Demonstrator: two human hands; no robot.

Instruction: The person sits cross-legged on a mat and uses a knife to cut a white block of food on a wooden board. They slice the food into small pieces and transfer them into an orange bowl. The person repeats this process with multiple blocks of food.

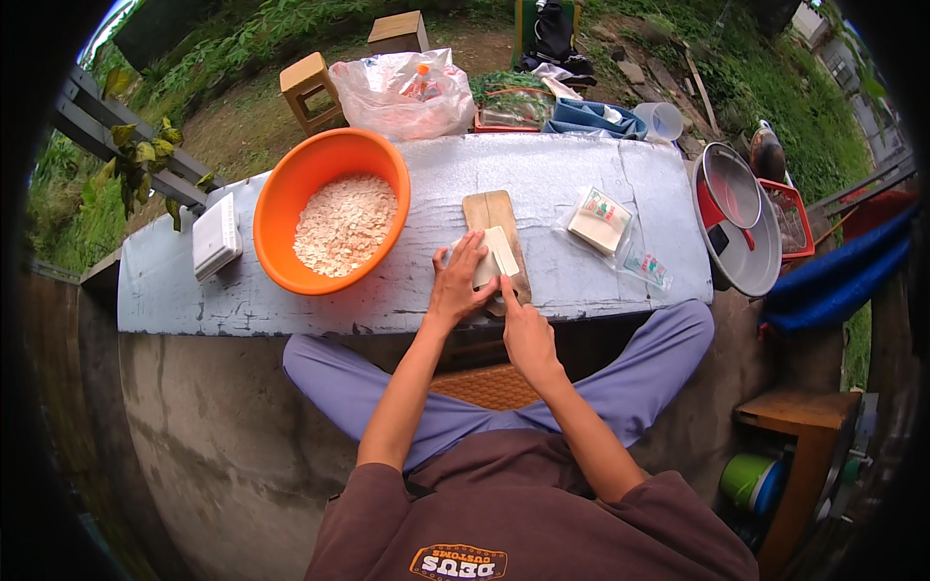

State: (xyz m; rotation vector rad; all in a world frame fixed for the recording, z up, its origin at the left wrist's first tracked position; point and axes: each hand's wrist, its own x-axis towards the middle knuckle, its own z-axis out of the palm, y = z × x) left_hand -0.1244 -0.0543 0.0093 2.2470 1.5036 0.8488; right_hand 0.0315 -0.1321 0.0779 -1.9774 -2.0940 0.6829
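My left hand [462, 276] is pressed over a pale flat block [498, 250] on a narrow wooden board [485, 205], its fingers curled onto the block. My right hand [526, 334] is closed at the board's near end, index finger pointing forward at the block's lower edge; what it grips is mostly hidden. An orange bowl [383, 165] holding many pale flakes [344, 223] sits to the left. Right of the board lie a clear package with a pale stack inside [600, 225] and a small clear wrapper [647, 268].
The grey table [174, 300] also bears a white case [215, 237]. At right are a metal basin [751, 266], red crate [794, 218] and blue cloth [814, 290]. Behind are plastic bags [397, 102] and wooden stools [300, 82]. A wooden stand [790, 412] is low right.
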